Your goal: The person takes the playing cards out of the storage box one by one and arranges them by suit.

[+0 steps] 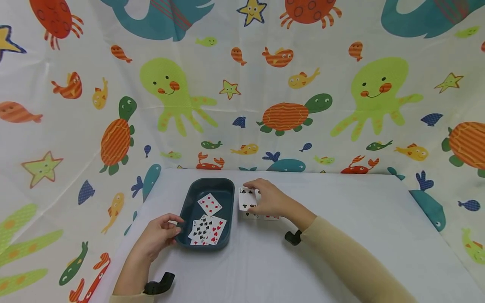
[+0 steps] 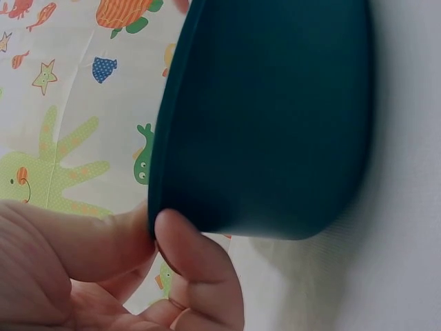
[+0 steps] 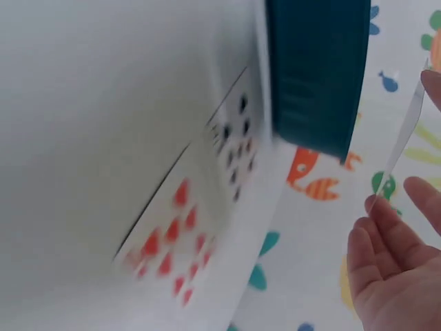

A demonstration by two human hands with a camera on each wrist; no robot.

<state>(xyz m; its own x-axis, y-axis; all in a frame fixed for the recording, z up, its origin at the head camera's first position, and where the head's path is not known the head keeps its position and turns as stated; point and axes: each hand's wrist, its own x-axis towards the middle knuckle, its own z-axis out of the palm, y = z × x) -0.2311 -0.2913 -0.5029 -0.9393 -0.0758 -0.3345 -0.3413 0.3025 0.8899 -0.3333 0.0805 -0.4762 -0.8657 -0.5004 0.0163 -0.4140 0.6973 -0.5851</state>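
A dark teal plastic tray (image 1: 189, 210) stands on the white table, its left rim pinched between the thumb and fingers of my left hand (image 1: 157, 235). Inside it lie a diamonds playing card (image 1: 209, 204) and, nearer me, several overlapping spades and hearts cards (image 1: 217, 229). My right hand (image 1: 270, 201) is just right of the tray and holds a clubs playing card (image 1: 246, 198) by its edges; the right wrist view shows this card (image 3: 406, 131) edge-on, raised off the table. Under that hand, a black-suited card (image 3: 238, 141) and a red-suited card (image 3: 169, 238) lie on the table, mostly covered in the head view.
White cloth covers the table (image 1: 341, 219). Behind it hangs a curtain (image 1: 242, 63) printed with sea animals, which also runs down the left and right sides. A black wrist mount (image 1: 159, 284) sits at my left wrist, another (image 1: 293, 238) at the right.
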